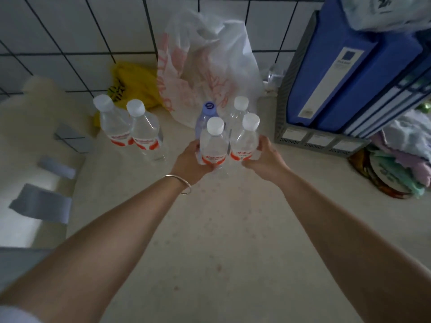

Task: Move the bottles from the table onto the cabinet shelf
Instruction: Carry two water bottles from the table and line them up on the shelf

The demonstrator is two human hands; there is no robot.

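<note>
— Well, look at the fingers first: the left hand (pixel 190 163) is wrapped round a clear plastic water bottle with a white cap and red label (pixel 213 145), thumb under the label, the rest curled behind it.

— And the other one?

— The right hand (pixel 265 155) is clamped the same way on the twin clear white-capped bottle beside it (pixel 246 141). The two bottles stand upright, almost touching, both hands closing in from the outer sides. Whether their bases are on the tabletop or just off it, I cannot tell from here.

— Anything on the wrists?

— A thin silver bangle (pixel 184 186) on the left one. Bare forearms otherwise.

— What else is around those two bottles?

— Right behind them, a pale bluish bottle with a lilac cap (pixel 206 113) and another clear white-capped bottle at the back (pixel 239 110), all four bunched together. Off to the left, well apart, a pair of clear red-labelled bottles (pixel 130 127) stands side by side on the cream speckled table (pixel 221 229).

— And past that?

— A white plastic bag with red print (pixel 210 66) leans on the white tiled wall (pixel 70 31), a crumpled yellow bag (pixel 133 82) beside it. To the right, blue box files (pixel 349 66) sit in a grey file rack (pixel 303 141).
</note>
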